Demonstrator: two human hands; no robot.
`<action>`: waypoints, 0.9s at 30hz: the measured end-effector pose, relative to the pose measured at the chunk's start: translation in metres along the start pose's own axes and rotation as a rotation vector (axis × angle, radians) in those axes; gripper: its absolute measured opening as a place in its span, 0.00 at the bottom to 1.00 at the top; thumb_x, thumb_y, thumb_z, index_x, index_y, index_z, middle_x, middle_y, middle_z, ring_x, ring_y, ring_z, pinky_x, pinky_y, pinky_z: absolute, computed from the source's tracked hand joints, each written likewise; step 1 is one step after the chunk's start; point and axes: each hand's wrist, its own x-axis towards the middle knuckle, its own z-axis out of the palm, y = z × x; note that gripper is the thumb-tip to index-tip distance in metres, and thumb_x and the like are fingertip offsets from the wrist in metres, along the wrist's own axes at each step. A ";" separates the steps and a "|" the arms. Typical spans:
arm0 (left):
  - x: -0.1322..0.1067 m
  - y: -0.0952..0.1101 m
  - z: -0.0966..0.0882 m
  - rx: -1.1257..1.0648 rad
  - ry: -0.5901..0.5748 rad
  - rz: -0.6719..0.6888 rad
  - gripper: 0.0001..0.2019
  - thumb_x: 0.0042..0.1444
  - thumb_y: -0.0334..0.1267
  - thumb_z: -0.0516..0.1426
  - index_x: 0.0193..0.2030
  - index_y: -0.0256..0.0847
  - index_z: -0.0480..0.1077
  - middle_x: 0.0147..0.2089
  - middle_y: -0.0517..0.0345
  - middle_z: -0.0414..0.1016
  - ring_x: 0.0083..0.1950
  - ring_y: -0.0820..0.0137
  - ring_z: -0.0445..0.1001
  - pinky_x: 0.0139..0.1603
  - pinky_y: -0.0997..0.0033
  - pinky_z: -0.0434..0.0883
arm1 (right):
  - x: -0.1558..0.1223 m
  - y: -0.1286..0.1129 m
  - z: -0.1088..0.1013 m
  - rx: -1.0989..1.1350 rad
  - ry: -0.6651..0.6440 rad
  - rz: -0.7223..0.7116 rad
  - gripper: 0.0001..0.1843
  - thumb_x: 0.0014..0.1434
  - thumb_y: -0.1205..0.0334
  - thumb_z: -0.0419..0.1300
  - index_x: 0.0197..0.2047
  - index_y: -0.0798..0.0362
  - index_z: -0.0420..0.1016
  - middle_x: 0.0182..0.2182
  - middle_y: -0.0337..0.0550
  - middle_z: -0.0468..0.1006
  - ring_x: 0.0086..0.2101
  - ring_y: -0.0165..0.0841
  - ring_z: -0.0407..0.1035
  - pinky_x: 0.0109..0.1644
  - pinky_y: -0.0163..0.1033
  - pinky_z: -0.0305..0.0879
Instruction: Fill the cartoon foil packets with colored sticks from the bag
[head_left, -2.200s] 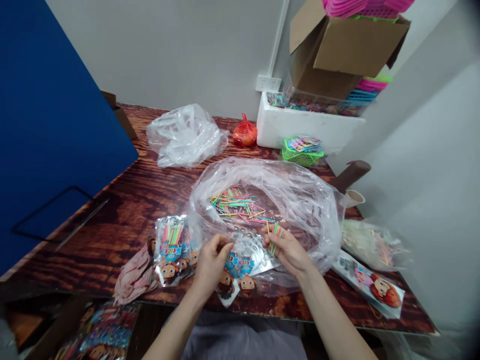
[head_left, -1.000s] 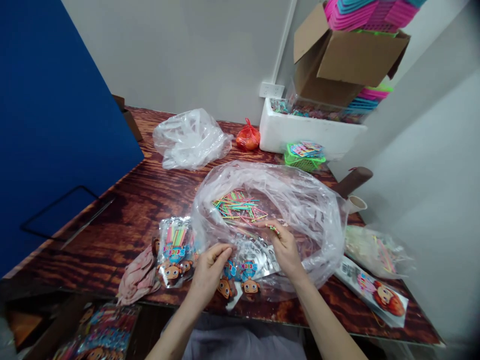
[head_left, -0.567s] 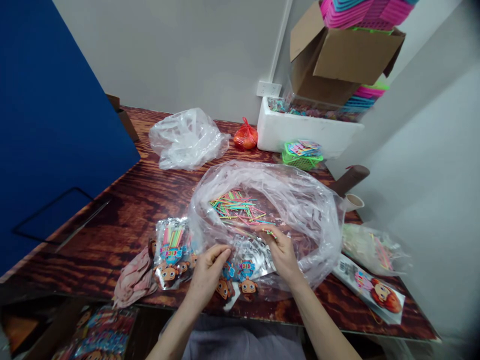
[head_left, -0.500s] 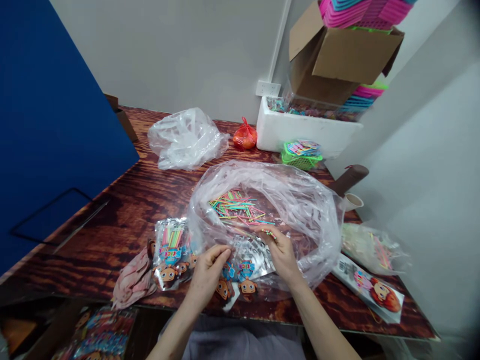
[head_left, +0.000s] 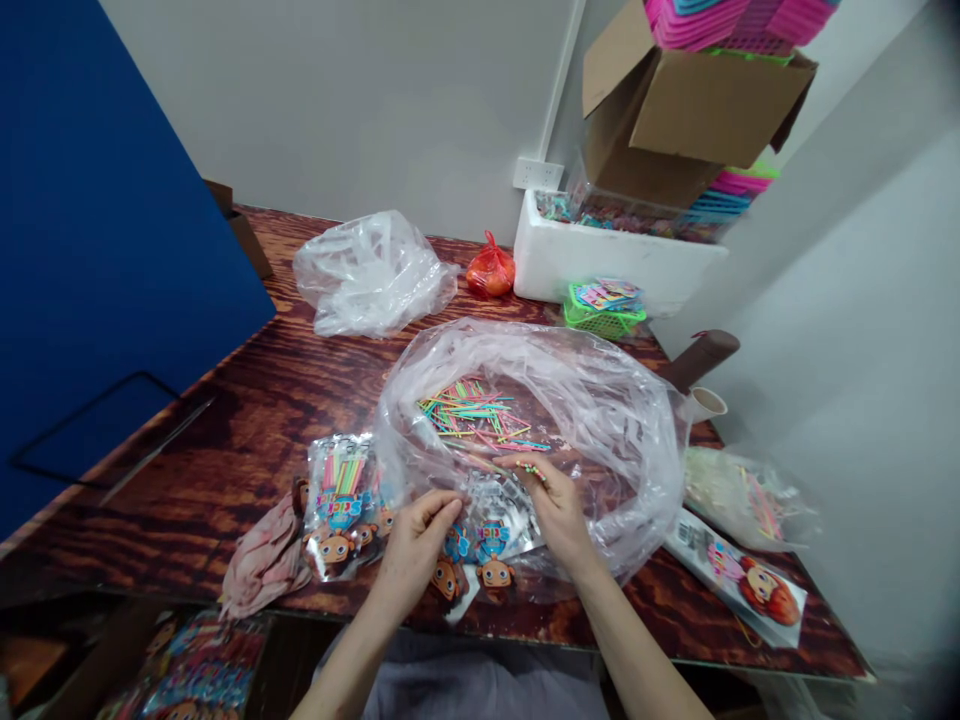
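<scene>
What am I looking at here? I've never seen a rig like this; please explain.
There is no machine: a person works bare-handed, seen by one camera worn on their head, looking forward and down. The right hand holds thin coloured sticks. The left hand has thumb and forefinger together beside printed packets; whether it grips anything is unclear. On the table, loose sticks lie within a crumpled clear bag. Around it are a cloth, a basket and a red bag.
</scene>
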 end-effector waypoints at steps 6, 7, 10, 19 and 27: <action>-0.001 -0.002 0.000 0.005 -0.014 0.009 0.13 0.59 0.45 0.56 0.37 0.40 0.77 0.37 0.57 0.78 0.41 0.65 0.73 0.43 0.71 0.66 | 0.000 0.001 0.002 0.006 -0.002 0.002 0.12 0.65 0.58 0.55 0.46 0.46 0.79 0.44 0.41 0.81 0.46 0.37 0.73 0.51 0.40 0.65; -0.001 -0.002 0.000 0.007 -0.016 0.015 0.13 0.59 0.45 0.55 0.37 0.40 0.77 0.38 0.56 0.78 0.42 0.65 0.73 0.44 0.71 0.66 | -0.001 0.001 0.002 0.011 -0.003 0.006 0.12 0.65 0.58 0.55 0.46 0.46 0.79 0.44 0.41 0.81 0.46 0.37 0.73 0.51 0.40 0.65; 0.000 0.002 0.000 0.013 -0.021 0.025 0.13 0.59 0.45 0.55 0.38 0.40 0.77 0.39 0.55 0.78 0.43 0.64 0.73 0.45 0.70 0.66 | 0.000 0.003 0.002 0.035 0.002 0.028 0.11 0.65 0.58 0.56 0.44 0.47 0.79 0.44 0.42 0.81 0.46 0.38 0.73 0.52 0.41 0.64; 0.003 0.019 0.011 0.004 -0.103 0.043 0.13 0.60 0.43 0.54 0.36 0.38 0.76 0.35 0.55 0.75 0.39 0.66 0.71 0.41 0.71 0.65 | 0.030 -0.028 0.010 0.859 0.101 0.243 0.08 0.57 0.54 0.65 0.37 0.45 0.73 0.38 0.38 0.82 0.45 0.39 0.75 0.54 0.52 0.68; -0.002 0.019 0.011 -0.059 -0.095 0.003 0.13 0.58 0.44 0.56 0.32 0.38 0.76 0.33 0.56 0.75 0.36 0.67 0.69 0.37 0.73 0.65 | 0.033 -0.042 0.016 0.918 0.069 0.356 0.11 0.52 0.54 0.69 0.36 0.46 0.73 0.37 0.39 0.83 0.49 0.43 0.74 0.56 0.57 0.67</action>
